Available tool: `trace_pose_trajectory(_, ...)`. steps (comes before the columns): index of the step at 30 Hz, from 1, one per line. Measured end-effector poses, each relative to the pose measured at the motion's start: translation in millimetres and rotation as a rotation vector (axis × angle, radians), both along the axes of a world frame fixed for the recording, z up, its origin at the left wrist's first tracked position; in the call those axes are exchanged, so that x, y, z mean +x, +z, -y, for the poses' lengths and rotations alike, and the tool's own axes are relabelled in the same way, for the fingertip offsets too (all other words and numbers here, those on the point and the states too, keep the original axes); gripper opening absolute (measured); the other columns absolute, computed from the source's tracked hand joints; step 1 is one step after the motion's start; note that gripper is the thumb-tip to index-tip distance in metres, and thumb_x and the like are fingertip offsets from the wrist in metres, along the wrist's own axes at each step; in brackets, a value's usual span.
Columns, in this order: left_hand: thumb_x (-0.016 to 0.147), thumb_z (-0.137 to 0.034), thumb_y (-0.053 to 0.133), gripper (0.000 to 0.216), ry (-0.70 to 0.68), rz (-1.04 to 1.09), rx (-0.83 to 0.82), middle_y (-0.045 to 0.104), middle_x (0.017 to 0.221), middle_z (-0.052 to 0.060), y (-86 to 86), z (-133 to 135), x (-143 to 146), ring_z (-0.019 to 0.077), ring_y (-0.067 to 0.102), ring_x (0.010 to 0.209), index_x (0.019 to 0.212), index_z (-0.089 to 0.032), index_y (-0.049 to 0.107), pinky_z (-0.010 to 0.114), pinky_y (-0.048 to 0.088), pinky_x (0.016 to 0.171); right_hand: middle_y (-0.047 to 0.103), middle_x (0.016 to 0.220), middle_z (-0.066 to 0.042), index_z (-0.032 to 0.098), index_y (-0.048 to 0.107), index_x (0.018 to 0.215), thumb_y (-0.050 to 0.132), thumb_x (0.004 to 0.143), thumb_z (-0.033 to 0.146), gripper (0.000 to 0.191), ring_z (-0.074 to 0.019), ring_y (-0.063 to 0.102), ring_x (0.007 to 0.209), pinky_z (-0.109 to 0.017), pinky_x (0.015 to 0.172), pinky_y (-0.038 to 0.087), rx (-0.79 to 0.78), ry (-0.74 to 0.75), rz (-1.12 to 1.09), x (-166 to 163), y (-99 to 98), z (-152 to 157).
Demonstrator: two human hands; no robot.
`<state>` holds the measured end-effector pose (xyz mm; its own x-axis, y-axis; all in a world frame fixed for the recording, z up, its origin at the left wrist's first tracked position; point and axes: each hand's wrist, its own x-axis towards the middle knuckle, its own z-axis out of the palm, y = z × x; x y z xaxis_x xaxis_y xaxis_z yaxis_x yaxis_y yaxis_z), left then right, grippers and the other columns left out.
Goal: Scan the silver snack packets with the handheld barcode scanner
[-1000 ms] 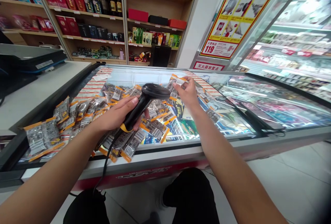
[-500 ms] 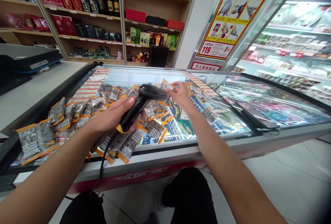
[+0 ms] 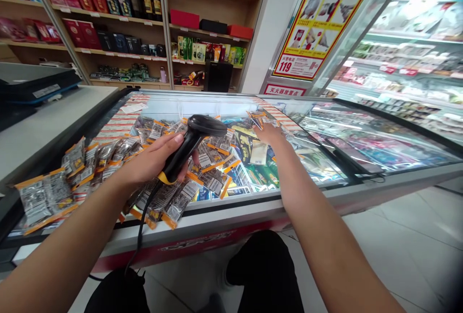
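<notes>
My left hand [image 3: 152, 161] is closed round the handle of a black barcode scanner [image 3: 197, 129] with a yellow base; its cable [image 3: 140, 238] hangs toward the floor. The scanner is held over several orange-edged snack packets [image 3: 108, 151] spread across the glass lid of a chest freezer [image 3: 202, 103]. My right hand [image 3: 270, 133] lies palm down and flat on the lid farther right, fingers stretched onto a few packets [image 3: 261, 117] there. Nothing shows in its grip.
A grey counter [image 3: 47, 120] with a black device [image 3: 32, 81] borders the freezer on the left. Another glass-topped freezer [image 3: 379, 144] stands to the right. Wooden shelves [image 3: 119, 19] of bottles and boxes and a red poster [image 3: 318, 19] are behind. My dark-trousered knees [image 3: 267, 274] are below.
My right hand held a packet up by the scanner head, then carried it right and down to the lid, where it now lies flat. The left hand and scanner shifted slightly left.
</notes>
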<state>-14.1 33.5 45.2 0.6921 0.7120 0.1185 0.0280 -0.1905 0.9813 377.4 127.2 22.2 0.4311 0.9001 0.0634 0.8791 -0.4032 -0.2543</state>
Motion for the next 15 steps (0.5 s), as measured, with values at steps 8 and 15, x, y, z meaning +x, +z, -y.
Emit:
trace_pose_trajectory(8, 0.103, -0.07, 0.045, 0.058, -0.004, 0.035, 0.013, 0.07, 0.064, 0.006, 2.1, 1.4, 1.7, 0.0197, 0.064, 0.052, 0.105, -0.019, 0.073, 0.029, 0.05, 0.051, 0.06, 0.151, -0.025, 0.011, 0.054, 0.155, 0.053, 0.104, 0.045, 0.061, -0.0444, 0.05, 0.143, -0.058, 0.117, 0.037, 0.141, 0.174, 0.064, -15.2, -12.7, -2.2)
trace_pose_trajectory(15, 0.104, -0.069, 0.043, 0.058, -0.001, 0.026, 0.026, 0.071, 0.067, 0.007, 4.0, 2.3, 1.7, 0.0182, 0.063, 0.051, 0.105, -0.019, 0.073, 0.027, 0.047, 0.049, 0.044, 0.162, -0.034, 0.005, 0.047, 0.16, 0.059, 0.099, 0.06, 0.083, -0.0498, 0.031, 0.157, -0.061, 0.123, 0.027, -0.038, 0.042, 0.074, -13.5, -12.8, 1.8)
